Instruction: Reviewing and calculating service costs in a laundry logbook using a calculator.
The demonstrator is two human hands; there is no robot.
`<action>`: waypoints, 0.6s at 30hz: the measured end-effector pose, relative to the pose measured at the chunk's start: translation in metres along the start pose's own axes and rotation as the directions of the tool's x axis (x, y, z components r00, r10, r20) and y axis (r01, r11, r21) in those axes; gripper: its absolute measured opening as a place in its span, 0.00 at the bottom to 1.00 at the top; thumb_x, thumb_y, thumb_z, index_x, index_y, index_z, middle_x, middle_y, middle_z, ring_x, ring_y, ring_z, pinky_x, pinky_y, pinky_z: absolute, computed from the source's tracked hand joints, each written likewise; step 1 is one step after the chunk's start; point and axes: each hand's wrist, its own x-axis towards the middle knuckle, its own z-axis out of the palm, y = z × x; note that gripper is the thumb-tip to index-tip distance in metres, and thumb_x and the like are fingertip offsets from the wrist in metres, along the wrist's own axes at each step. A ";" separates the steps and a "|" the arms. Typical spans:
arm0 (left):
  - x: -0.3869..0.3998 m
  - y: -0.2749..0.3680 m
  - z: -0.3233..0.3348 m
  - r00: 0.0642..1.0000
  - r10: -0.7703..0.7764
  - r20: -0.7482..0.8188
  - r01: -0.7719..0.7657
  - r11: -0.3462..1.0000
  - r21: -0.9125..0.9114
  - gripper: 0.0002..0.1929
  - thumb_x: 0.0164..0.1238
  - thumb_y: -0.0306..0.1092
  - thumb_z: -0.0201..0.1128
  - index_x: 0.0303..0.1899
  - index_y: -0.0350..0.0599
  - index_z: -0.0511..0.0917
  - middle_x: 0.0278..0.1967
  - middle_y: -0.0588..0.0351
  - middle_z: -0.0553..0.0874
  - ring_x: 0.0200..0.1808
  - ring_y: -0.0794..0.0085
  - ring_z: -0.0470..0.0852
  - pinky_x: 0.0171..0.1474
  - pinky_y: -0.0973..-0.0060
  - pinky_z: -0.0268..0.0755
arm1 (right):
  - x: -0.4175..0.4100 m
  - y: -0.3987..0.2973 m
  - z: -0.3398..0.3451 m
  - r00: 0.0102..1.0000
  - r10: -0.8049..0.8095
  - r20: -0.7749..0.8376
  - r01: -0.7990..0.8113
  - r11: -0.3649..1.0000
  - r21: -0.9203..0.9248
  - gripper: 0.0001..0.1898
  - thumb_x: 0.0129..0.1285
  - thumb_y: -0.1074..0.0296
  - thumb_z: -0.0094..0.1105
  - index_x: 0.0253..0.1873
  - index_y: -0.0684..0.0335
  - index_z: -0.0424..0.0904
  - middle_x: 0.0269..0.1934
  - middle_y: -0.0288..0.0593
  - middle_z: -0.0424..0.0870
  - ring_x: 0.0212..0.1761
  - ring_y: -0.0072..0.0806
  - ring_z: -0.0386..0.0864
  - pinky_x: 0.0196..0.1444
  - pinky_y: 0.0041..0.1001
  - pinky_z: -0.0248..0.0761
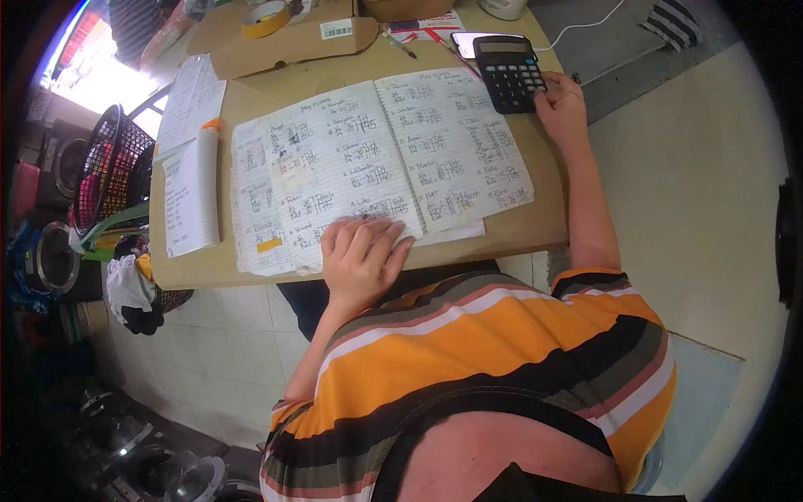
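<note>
An open spiral notebook [339,163] with handwritten pages lies on the tan tabletop [251,97]. My left hand [361,260] rests flat over the lower edge of its left page, fingers slightly spread, gripping nothing. At the table's right side, my right hand [560,103] holds the lower right corner of a black calculator [507,74], thumb near its keys. The calculator overlaps the notebook's upper right corner and partly covers a phone [464,44] with a bright screen. A red pen [448,47] and a dark-tipped pen [399,45] lie above the notebook.
A narrow folded notepad [192,194] and loose papers [191,103] lie at the left. A cardboard box [295,47] bears a yellow tape roll [265,19]. A white cable [586,28] trails off the upper right edge. Black plastic baskets [116,166] stand left of the table.
</note>
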 end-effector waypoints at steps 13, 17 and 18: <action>0.001 0.001 -0.003 1.000 -0.015 0.001 0.015 1.000 -0.020 0.09 0.58 0.37 0.76 0.39 0.52 0.88 0.41 0.64 0.87 0.47 0.68 0.82 0.59 0.66 0.67 | -0.001 -0.017 0.001 0.996 0.079 -0.033 -0.067 0.961 0.268 0.13 0.71 0.63 0.65 0.40 0.70 0.86 0.61 0.53 0.80 0.52 0.38 0.83 0.50 0.30 0.76; 0.013 -0.006 -0.018 0.999 0.015 0.031 -0.008 0.977 -0.212 0.08 0.57 0.32 0.75 0.38 0.48 0.87 0.40 0.59 0.87 0.45 0.64 0.83 0.58 0.65 0.68 | -0.002 -0.019 -0.002 0.998 0.050 -0.025 -0.041 0.962 0.271 0.12 0.73 0.64 0.63 0.44 0.69 0.86 0.65 0.53 0.78 0.53 0.34 0.83 0.50 0.28 0.77; 0.022 -0.009 -0.025 0.999 0.025 0.026 -0.019 0.977 -0.214 0.08 0.57 0.32 0.75 0.38 0.48 0.87 0.40 0.59 0.87 0.45 0.64 0.83 0.58 0.65 0.68 | -0.001 -0.017 -0.002 0.998 0.052 -0.036 -0.041 0.962 0.268 0.12 0.73 0.64 0.63 0.44 0.69 0.86 0.65 0.53 0.78 0.53 0.34 0.83 0.50 0.28 0.77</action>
